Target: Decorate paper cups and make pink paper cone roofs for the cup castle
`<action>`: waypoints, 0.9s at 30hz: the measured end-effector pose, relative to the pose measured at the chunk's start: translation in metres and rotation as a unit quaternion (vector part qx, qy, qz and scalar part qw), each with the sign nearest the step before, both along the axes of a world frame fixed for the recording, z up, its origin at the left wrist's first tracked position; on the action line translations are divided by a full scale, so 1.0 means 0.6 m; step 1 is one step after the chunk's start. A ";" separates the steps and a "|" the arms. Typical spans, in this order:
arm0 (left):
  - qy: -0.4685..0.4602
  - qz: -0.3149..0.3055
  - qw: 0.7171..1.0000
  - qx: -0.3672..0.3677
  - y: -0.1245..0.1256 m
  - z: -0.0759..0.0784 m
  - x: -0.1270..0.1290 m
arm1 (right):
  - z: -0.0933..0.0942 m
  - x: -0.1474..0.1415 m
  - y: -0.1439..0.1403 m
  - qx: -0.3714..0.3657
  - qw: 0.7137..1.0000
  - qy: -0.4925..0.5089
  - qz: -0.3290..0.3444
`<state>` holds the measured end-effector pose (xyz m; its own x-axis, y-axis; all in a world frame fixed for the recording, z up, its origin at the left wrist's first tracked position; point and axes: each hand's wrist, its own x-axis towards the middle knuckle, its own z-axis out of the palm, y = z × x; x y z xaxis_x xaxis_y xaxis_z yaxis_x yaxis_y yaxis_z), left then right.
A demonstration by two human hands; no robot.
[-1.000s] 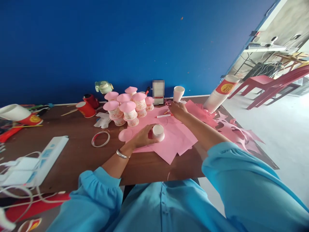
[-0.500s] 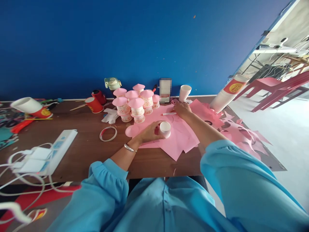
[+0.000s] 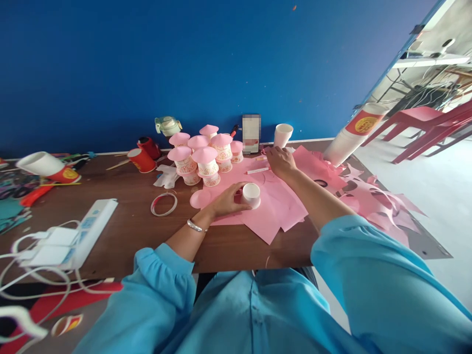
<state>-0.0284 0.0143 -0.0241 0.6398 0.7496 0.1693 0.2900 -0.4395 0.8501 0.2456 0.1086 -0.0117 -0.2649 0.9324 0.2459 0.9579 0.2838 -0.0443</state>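
My bench (image 3: 121, 236) is brown and crowded, and I'm placing everything off the pink paper sheets (image 3: 273, 206) spread across its middle. Just behind the sheets' left corner stands the cluster of pink-roofed cup houses (image 3: 202, 157). Off to the right of the sheets leans a tall stack of white cups (image 3: 348, 135), with cut pink scraps beside it. Far left of the sheets lies the white power strip (image 3: 86, 228). Between strip and sheets, a tape ring (image 3: 164, 204). My left hand (image 3: 228, 199) rests on the sheets, grip curled round a small white paper cup (image 3: 251, 194) standing there. My right hand (image 3: 280, 160) is at the sheets' far edge, fingers bent down by a white marker (image 3: 257, 170); whether that grip holds anything, I can't tell.
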 end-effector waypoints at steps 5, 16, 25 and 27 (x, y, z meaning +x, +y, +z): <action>-0.013 -0.011 1.000 -0.013 0.009 -0.012 -0.001 | 0.017 -0.014 -0.054 0.047 0.991 0.122 -0.016; -0.025 -0.017 0.998 -0.048 0.007 -0.015 -0.008 | -0.047 -0.047 -0.113 0.007 0.971 0.237 0.014; -0.015 -0.018 1.000 -0.016 0.005 -0.022 -0.013 | -0.051 -0.022 -0.122 0.026 0.993 0.118 -0.014; -0.029 -0.019 0.999 -0.032 0.005 -0.022 -0.013 | -0.049 -0.018 -0.119 0.033 0.994 0.101 -0.023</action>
<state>-0.0361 0.0171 -0.0375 0.6583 0.7356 0.1599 0.2236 -0.3939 0.8915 0.2347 0.0371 -0.0411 -0.1616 0.9221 0.3517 0.9430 0.2494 -0.2204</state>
